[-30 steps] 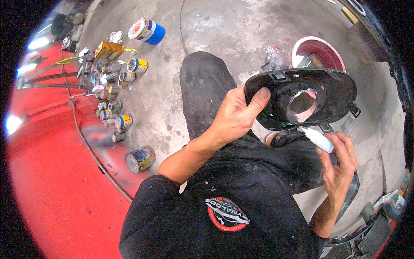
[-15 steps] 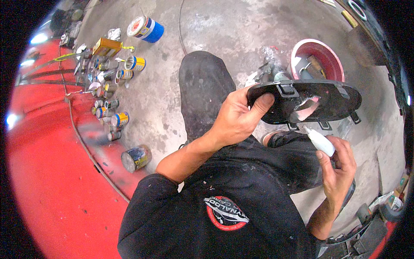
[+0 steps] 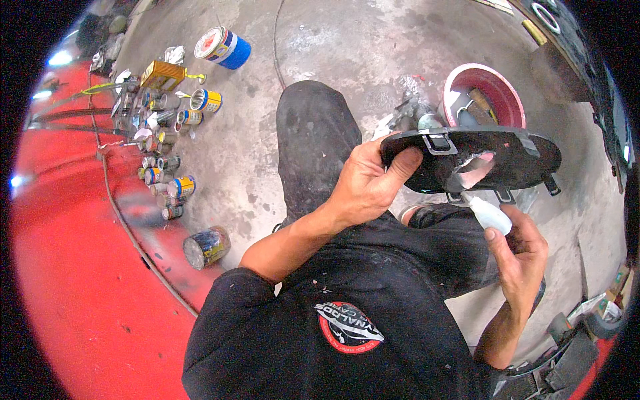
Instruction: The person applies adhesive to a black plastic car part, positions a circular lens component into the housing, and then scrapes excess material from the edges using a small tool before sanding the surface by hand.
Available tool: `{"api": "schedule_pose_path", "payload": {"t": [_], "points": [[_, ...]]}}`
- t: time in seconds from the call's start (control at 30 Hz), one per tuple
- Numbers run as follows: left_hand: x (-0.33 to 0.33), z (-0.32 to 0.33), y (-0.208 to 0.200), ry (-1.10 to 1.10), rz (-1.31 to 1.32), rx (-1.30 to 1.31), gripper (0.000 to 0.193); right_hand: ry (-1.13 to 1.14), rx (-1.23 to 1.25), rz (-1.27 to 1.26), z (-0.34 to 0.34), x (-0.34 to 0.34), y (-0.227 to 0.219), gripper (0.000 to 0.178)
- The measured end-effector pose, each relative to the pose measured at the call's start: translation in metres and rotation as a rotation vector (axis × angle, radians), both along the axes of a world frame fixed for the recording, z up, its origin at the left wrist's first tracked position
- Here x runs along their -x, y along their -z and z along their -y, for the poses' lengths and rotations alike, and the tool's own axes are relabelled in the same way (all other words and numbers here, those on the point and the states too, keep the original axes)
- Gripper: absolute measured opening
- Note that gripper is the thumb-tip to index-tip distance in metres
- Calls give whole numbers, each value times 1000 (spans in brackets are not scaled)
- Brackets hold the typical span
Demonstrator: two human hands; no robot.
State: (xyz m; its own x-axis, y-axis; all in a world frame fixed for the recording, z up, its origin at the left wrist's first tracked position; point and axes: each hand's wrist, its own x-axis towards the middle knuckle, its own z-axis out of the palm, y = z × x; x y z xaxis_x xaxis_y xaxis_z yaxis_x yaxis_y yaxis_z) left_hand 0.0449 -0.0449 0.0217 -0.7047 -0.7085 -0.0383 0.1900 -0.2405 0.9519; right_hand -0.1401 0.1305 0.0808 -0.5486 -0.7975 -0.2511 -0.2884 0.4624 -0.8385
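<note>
My left hand [image 3: 370,183] grips the left end of a black oval plastic panel [image 3: 523,163] with clips along its edges, thumb on the near face. A jagged, whitish-edged opening shows pinkish material [image 3: 477,172] in the panel's middle. Between the thumb and fingers of my right hand [image 3: 521,261] is a small white squeeze bottle [image 3: 492,218]. Its narrow nozzle points up and left, close to the panel's lower edge below the opening. Whether the tip touches the panel, I cannot tell.
A reddish bucket [image 3: 519,93] with tools inside stands beyond the panel. Several paint cans [image 3: 206,101] cluster at left beside a red painted car panel [image 3: 73,267]. A blue and white pail [image 3: 230,50] stands farther off. A hose [image 3: 117,200] runs along the red surface.
My right hand has brought the squeeze bottle slightly left, its nozzle nearer the panel's lower edge. My left hand keeps its hold, with the panel almost still.
</note>
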Motion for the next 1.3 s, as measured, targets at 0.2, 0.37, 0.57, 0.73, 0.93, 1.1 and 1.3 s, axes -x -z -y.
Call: {"api": "schedule_pose_path", "payload": {"t": [0.2,0.37,0.57,0.73,0.93,1.1,1.3], "points": [[-1,-2,-5,-1,-24,-50,26,47,-5,147,-1,2,0,30],[3,0,-7,-76,-67,-31,29,110,67,303,-8,10,4,35],[6,2,-3,-79,-80,-57,31,159,256,353,-9,9,14,35],[4,0,-1,-115,-50,-60,32,113,308,443,-6,8,24,45],[1,1,-1,-228,-35,-27,32,236,560,277,12,-15,41,67],[1,-5,-15,-322,11,125,29,300,817,-21,34,-33,78,31],[0,-16,1,-395,-12,114,27,442,692,116,54,-60,72,38]]}}
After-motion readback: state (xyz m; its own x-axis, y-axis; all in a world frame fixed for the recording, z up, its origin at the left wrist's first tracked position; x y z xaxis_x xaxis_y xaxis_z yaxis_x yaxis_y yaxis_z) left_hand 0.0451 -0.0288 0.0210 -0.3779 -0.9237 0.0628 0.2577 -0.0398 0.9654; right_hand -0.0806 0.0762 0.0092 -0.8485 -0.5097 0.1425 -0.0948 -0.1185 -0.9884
